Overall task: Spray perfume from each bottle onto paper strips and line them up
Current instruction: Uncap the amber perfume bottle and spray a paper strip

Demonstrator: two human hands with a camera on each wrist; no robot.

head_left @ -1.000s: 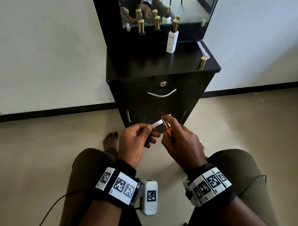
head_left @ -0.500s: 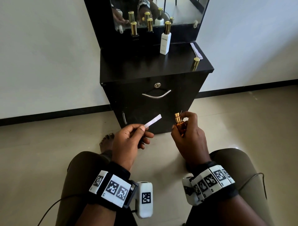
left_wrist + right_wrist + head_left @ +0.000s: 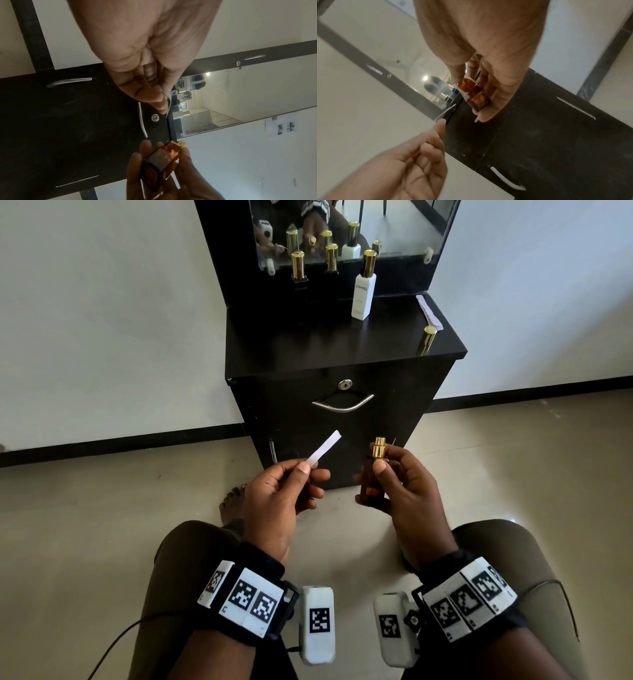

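My left hand [image 3: 287,491] pinches a white paper strip [image 3: 324,448] by its lower end; the strip points up and right. My right hand [image 3: 399,484] grips a small amber perfume bottle [image 3: 371,479] upright, its gold spray nozzle [image 3: 379,447] bare. Strip and nozzle stand apart in front of the black cabinet [image 3: 342,419]. The left wrist view shows the amber bottle [image 3: 164,157] in the right hand's fingers. In the right wrist view the bottle [image 3: 473,93] lies in the palm, and the strip [image 3: 445,113] shows edge-on above the left hand [image 3: 412,162].
On the cabinet top [image 3: 308,344] stand a white bottle with gold cap [image 3: 363,292], two dark bottles with gold caps [image 3: 298,270], a loose gold cap [image 3: 427,339] near the right edge and a stack of white strips [image 3: 429,311]. A mirror [image 3: 342,227] rises behind. My knees flank the floor.
My hands have drawn apart: a second ago the strip's tip met the nozzle, now a gap lies between them. Both hands have risen a little toward the cabinet.
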